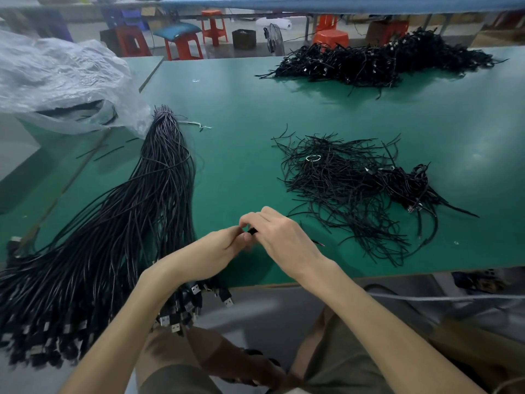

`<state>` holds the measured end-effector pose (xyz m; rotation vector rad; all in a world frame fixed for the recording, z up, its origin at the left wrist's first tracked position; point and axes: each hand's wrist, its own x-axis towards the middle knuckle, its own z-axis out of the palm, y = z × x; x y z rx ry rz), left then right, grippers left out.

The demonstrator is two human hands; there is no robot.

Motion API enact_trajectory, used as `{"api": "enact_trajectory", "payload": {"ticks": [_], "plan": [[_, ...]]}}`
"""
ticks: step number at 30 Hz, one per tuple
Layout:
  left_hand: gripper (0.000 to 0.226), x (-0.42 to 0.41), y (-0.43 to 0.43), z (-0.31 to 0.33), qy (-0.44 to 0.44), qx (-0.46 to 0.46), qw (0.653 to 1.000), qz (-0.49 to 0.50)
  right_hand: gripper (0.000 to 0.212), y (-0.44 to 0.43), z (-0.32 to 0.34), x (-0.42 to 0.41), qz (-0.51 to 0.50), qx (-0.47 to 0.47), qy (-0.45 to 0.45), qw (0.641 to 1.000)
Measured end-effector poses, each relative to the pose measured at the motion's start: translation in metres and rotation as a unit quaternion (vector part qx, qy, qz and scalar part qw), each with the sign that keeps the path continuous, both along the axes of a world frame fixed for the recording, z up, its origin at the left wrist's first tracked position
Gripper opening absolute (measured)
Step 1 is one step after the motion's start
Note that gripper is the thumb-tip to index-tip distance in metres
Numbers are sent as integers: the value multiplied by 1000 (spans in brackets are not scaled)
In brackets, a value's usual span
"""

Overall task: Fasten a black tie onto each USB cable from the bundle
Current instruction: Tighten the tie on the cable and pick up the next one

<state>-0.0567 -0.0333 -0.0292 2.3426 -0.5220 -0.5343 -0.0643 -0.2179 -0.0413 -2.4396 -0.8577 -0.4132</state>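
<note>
A thick bundle of black USB cables [136, 211] fans across the left of the green table [235, 115], its silver plugs hanging over the near edge. A loose heap of black ties [349, 191] lies at centre right. My left hand [216, 248] and my right hand [281, 237] meet above the near table edge. Their fingertips pinch a small black piece [252, 231] between them. Fingers hide most of it, so whether it is a tie, a cable or both is unclear.
A second pile of black cables [377, 61] lies at the far right. A crumpled clear plastic bag [62, 81] covers the far left corner. Red and orange stools [184, 44] stand beyond the table. My knees are below the near edge.
</note>
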Motion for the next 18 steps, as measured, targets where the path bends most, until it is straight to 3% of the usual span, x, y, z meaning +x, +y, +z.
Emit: {"api": "enact_trajectory", "payload": {"ticks": [4, 7, 10, 12, 15, 18], "plan": [[34, 5, -2, -12, -19, -14, 1000, 12, 17, -2, -1, 2, -11, 8, -60, 998], [37, 9, -5, -20, -65, -5, 996, 59, 31, -2, -1, 7, -39, -18, -87, 995], [41, 15, -2, -21, -114, -26, 985, 126, 45, -8, 1, 10, -106, -19, -132, 985], [43, 19, 1, -19, -106, -66, 977, 170, 39, -16, 4, 11, -155, 26, -148, 977], [38, 27, 0, -16, -57, -148, 960, 232, 25, -32, 4, 12, -233, 66, -51, 969], [34, 31, -6, -14, -20, -230, 933, 275, 29, -44, -7, 11, -297, 29, 104, 949]]}}
